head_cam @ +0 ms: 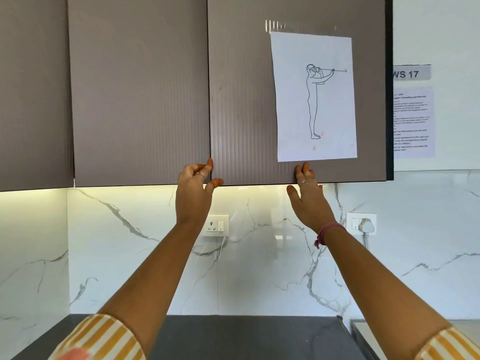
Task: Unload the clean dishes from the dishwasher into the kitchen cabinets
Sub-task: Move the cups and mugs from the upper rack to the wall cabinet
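Note:
A row of grey-brown ribbed upper cabinets fills the top of the head view, all closed. My left hand (193,188) is at the lower left corner of the right-hand cabinet door (241,100), fingertips at the seam and thumb under its bottom edge. My right hand (307,196) lies flat against the same door's bottom edge, further right, fingers spread and holding nothing. No dishes and no dishwasher are in view.
A paper sheet (314,97) with a line drawing is taped to that door. The neighbouring door (140,94) is closed. The marble backsplash carries two wall sockets (215,226), (361,224), the right one with a plug. A dark countertop (233,336) runs below. Printed notices (413,120) hang at the right.

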Motion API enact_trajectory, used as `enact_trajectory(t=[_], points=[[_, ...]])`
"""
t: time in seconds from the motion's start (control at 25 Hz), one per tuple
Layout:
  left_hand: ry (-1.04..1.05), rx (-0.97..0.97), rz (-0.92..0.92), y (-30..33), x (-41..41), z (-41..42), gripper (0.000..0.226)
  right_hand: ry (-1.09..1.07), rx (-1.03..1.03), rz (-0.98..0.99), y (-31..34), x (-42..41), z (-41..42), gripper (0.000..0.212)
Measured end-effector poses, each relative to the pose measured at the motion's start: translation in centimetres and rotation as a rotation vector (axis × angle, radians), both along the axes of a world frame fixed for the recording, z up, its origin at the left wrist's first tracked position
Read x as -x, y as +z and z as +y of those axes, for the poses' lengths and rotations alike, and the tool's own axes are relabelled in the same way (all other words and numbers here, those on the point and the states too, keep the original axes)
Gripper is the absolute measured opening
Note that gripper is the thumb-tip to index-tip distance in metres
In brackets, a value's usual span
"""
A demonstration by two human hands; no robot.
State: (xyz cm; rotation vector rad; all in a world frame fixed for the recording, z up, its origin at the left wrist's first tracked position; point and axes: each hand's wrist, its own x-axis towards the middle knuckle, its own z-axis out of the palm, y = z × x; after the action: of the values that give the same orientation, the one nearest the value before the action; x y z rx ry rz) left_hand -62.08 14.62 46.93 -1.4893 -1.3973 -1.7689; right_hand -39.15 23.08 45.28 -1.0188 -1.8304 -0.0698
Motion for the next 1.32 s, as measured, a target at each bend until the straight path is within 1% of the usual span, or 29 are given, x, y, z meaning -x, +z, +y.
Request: enact_trajectory(t=[0.16,0.36,0.48,0.72,0.76,0.84,0.92,1.0,1.08,1.24,1.32], points=[[-0.006,0.069,-0.074,0.8,1.1,3.2,0.032,-0.089,0.037,-0.116,0.4,1.0,1.5,0.061],[0.016,0.121,0.005,1.4,1.8,6.3,0.032,-0.226,0.024,-0.190,0.7,2.1,3.1,0.061],[-0.077,0.098,-0.046,1.2,2.5,7.9,0.026,-0.275,-0.020,-0.181,0.0,2.7,4.0,0.063],[-0.130,0.101,-0.049,1.1,3.0,8.4,0.025,-0.239,-0.021,-0.142,-0.4,2.7,4.0,0.069],[-0.108,0.111,-0.030,1.1,2.8,8.2,0.029,-0.227,-0.013,-0.145,-0.1,2.4,3.8,0.070],[-0.021,0.148,0.067,1.0,2.3,8.0,0.041,-0.178,0.009,-0.149,0.4,1.5,3.3,0.068],[0.031,0.202,0.116,0.9,2.0,7.5,0.049,-0.085,0.080,-0.100,0.7,1.1,2.4,0.063],[0.004,0.242,0.083,0.6,1.0,6.3,0.047,-0.014,0.134,-0.025,0.4,0.2,1.4,0.059],[-0.019,0.303,0.041,-0.3,-0.4,4.6,0.038,0.012,0.158,0.011,-0.6,-1.1,0.4,0.057],[-0.112,0.418,-0.080,-3.2,-4.2,0.6,0.025,0.013,0.202,-0.048,-2.8,-5.4,-2.0,0.056],[-0.131,0.462,-0.132,-4.7,-6.7,-1.5,0.023,0.038,0.220,-0.058,-3.6,-8.1,-3.7,0.055]])
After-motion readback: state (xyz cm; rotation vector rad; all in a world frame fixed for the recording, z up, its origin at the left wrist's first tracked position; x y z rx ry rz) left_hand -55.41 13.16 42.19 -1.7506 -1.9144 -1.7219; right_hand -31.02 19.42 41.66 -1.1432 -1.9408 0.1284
